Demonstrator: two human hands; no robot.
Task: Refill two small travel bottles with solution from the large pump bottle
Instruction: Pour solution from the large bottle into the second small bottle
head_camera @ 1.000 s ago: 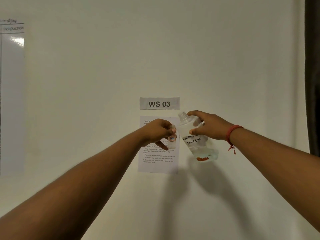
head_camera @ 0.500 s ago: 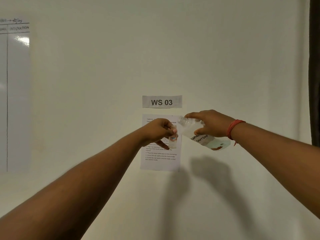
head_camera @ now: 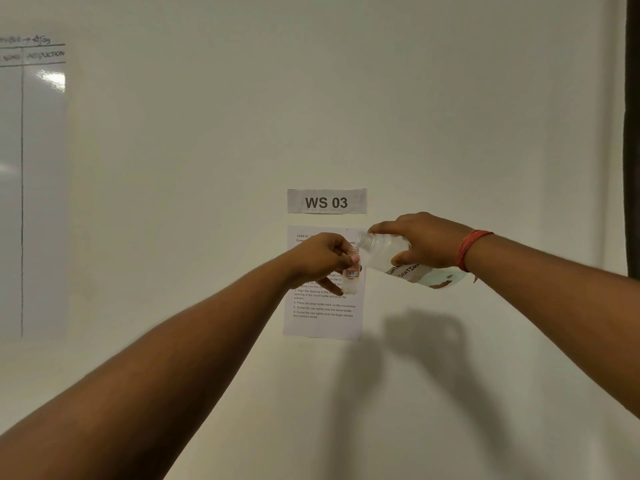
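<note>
My left hand grips a small clear travel bottle upright, held out at arm's length in front of the wall. My right hand holds the large clear bottle with a handwritten label, tipped almost flat with its base to the right. Its open neck points left and sits right above the small bottle's mouth. No cap or pump is on the large bottle. Whether liquid is flowing I cannot make out.
A white wall fills the view. On it hang a "WS 03" sign, a printed instruction sheet below it, and a whiteboard at the far left. A dark curtain edge runs down the right side. A red thread circles my right wrist.
My right hand has tipped the large bottle from steeply slanted to nearly horizontal, bringing its open neck down to the small bottle's mouth. My left hand has stayed almost still.
</note>
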